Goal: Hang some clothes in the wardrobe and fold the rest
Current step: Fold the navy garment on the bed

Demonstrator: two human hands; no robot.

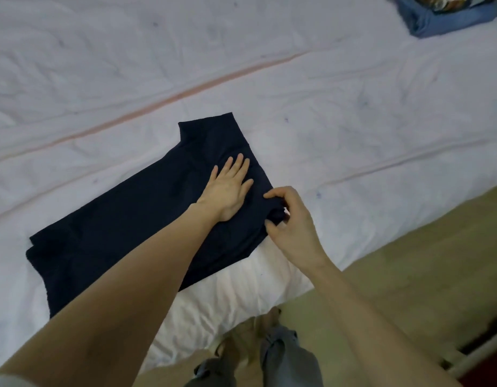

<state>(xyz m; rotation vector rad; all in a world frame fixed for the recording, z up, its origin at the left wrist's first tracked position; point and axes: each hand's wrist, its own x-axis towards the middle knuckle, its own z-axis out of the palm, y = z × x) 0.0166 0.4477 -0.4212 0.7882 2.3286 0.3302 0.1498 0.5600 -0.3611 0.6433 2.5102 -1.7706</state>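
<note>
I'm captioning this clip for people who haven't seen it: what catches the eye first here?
A dark navy garment lies spread on the white bedsheet, mid-frame. The left hand presses flat on it while the right hand pinches its near edge. A blue pile of clothes sits at the top right corner.

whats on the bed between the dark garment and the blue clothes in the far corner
Only bare white bedsheet separates the dark garment from the blue clothes, in the head view.

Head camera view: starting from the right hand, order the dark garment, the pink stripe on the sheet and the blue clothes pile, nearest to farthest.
1. Dark garment: pinched at its edge by the right hand.
2. Pink stripe: across the sheet, beyond the garment.
3. Blue clothes pile: far top-right corner.
</note>
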